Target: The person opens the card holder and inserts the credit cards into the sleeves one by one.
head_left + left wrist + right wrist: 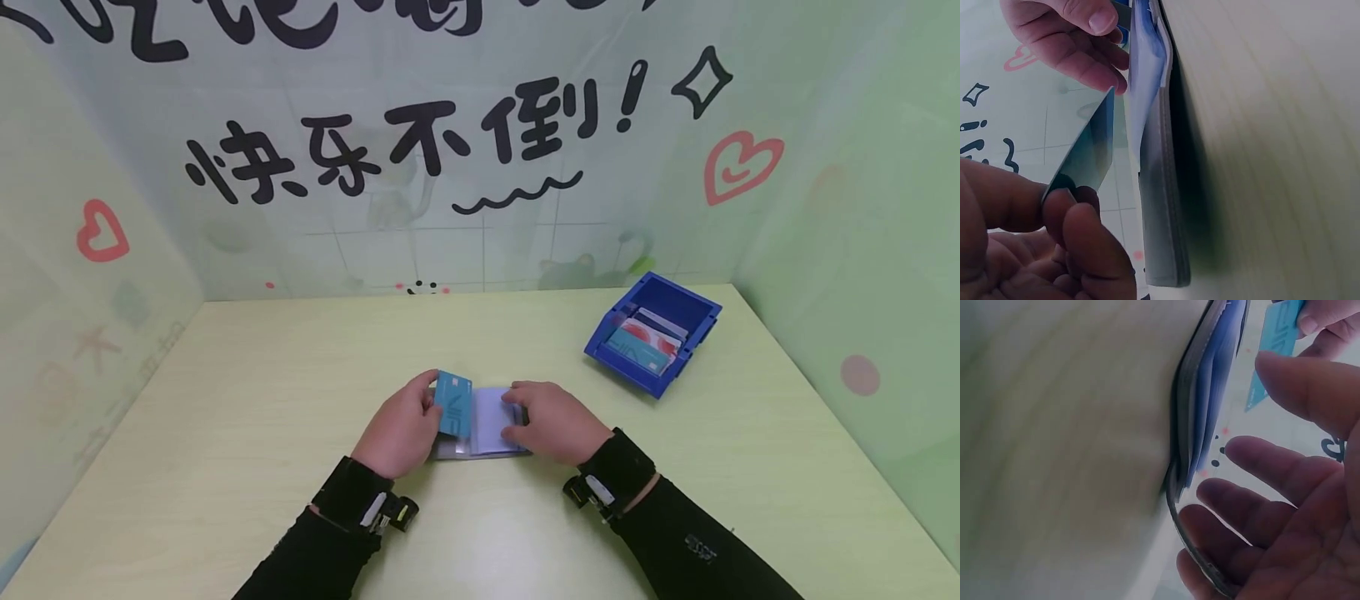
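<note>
Closest to the camera are two black sleeves with wrist straps, then both hands meeting over a small card holder (480,437) lying open on the pale wood surface (247,433). The left hand (401,429) has a teal card (453,404) pinched between thumb and fingers, held up on edge just over the left half of the holder; the left wrist view shows that pinch at the card's bottom corner (1082,156). There's some pale lettering on the card face but I can't make it out. The right hand (555,421) rests on the right half of the holder, fingers loosely spread and fairly straight, fingertips on the bluish-white pocket pages (491,417). From the right wrist view those pages (1210,406) fan out from a grey cover, fingers apart and gripping nothing. Further back to the right, well apart from the hands, sits a blue plastic bin (654,333) with a stack of cards inside, a teal one on top. Behind it all, the wall backdrop (480,150) has big black characters reading 快乐不倒! plus red hearts.
</note>
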`<state>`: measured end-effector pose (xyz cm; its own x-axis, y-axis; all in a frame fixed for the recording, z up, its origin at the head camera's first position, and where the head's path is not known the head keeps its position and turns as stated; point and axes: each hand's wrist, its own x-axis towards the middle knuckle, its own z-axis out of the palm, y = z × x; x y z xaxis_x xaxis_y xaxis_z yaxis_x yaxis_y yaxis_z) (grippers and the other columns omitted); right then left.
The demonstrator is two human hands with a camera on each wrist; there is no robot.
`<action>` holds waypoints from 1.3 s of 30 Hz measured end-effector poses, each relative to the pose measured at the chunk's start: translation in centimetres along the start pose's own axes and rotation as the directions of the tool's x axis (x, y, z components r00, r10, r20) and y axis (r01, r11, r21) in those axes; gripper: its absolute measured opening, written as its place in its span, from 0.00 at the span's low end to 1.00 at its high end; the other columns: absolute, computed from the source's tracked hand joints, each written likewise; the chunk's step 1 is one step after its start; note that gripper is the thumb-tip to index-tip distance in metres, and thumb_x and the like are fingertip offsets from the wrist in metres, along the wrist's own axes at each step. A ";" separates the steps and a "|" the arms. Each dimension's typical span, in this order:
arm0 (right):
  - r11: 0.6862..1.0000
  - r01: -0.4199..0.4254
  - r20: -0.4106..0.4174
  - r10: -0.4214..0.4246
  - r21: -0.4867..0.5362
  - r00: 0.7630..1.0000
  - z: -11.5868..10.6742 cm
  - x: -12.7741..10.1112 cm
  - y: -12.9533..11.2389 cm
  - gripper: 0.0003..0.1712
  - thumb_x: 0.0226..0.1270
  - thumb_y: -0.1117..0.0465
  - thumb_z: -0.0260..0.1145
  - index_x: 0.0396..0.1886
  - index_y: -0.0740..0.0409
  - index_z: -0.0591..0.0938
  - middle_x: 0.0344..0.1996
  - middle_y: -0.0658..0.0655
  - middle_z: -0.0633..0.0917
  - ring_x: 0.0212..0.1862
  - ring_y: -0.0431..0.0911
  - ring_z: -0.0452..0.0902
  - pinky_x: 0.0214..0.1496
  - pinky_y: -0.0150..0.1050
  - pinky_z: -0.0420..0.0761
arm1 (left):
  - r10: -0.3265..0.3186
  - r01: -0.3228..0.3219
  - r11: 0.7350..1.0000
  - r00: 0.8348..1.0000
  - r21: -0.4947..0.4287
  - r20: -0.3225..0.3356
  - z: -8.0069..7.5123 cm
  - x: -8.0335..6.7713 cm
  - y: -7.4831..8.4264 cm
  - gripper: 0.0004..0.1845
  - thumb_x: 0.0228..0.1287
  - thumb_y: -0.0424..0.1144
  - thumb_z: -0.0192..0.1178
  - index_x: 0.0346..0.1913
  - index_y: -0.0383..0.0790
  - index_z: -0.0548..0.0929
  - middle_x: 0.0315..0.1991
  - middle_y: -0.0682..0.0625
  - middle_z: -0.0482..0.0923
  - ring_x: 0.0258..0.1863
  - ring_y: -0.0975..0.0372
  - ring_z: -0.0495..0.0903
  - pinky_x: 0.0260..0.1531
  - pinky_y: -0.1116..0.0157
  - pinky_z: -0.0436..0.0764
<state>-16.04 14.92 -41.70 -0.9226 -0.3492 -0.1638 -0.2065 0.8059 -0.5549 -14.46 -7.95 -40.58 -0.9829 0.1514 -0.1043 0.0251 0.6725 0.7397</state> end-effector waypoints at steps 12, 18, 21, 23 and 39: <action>0.996 -0.003 0.041 0.006 -0.087 0.999 -0.1 -0.2 -0.1 0.34 0.67 0.52 0.77 0.70 0.59 0.81 0.71 0.58 0.80 0.74 0.54 0.75 0.77 0.53 0.73 | -0.008 0.006 0.997 0.999 0.080 0.031 0.5 0.2 -0.2 0.27 0.79 0.33 0.52 0.77 0.31 0.68 0.42 0.44 0.77 0.36 0.56 0.76 0.28 0.65 0.70; 0.995 0.012 0.047 -0.008 -0.096 0.999 -0.2 -0.3 -0.2 0.35 0.66 0.53 0.77 0.70 0.60 0.80 0.72 0.59 0.79 0.75 0.55 0.74 0.77 0.53 0.73 | -0.008 0.005 0.995 0.999 0.100 0.032 0.8 0.1 -0.3 0.27 0.79 0.33 0.53 0.77 0.30 0.69 0.44 0.44 0.78 0.41 0.55 0.78 0.30 0.65 0.71; 0.995 0.020 0.051 -0.015 -0.103 0.999 -0.2 -0.2 -0.1 0.35 0.66 0.53 0.77 0.70 0.60 0.80 0.73 0.59 0.78 0.75 0.55 0.74 0.77 0.53 0.73 | -0.009 0.006 0.994 0.999 0.113 0.030 0.9 0.1 -0.4 0.27 0.80 0.34 0.53 0.77 0.31 0.69 0.45 0.44 0.79 0.43 0.54 0.78 0.32 0.65 0.72; 0.994 0.024 0.054 -0.018 -0.110 0.998 -0.2 -0.2 -0.2 0.35 0.66 0.53 0.77 0.70 0.61 0.80 0.73 0.59 0.78 0.75 0.55 0.74 0.77 0.53 0.73 | -0.008 0.005 0.992 1.000 0.122 0.030 0.9 0.1 -0.3 0.27 0.80 0.34 0.53 0.77 0.31 0.69 0.46 0.44 0.79 0.43 0.54 0.78 0.33 0.65 0.72; 0.990 0.046 0.063 -0.037 -0.136 0.997 -0.6 -0.6 -0.1 0.27 0.74 0.62 0.70 0.70 0.60 0.80 0.71 0.58 0.80 0.73 0.54 0.76 0.76 0.54 0.74 | -0.007 0.003 0.990 1.000 0.143 0.026 1.2 0.0 -0.3 0.27 0.77 0.36 0.59 0.74 0.32 0.73 0.29 0.49 0.70 0.27 0.59 0.70 0.27 0.65 0.66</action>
<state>-15.71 15.36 -41.07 -0.8920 -0.4084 -0.1937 -0.2910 0.8468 -0.4453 -14.28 -7.30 -41.59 -0.9781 0.1654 -0.1268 0.0477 0.7699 0.6363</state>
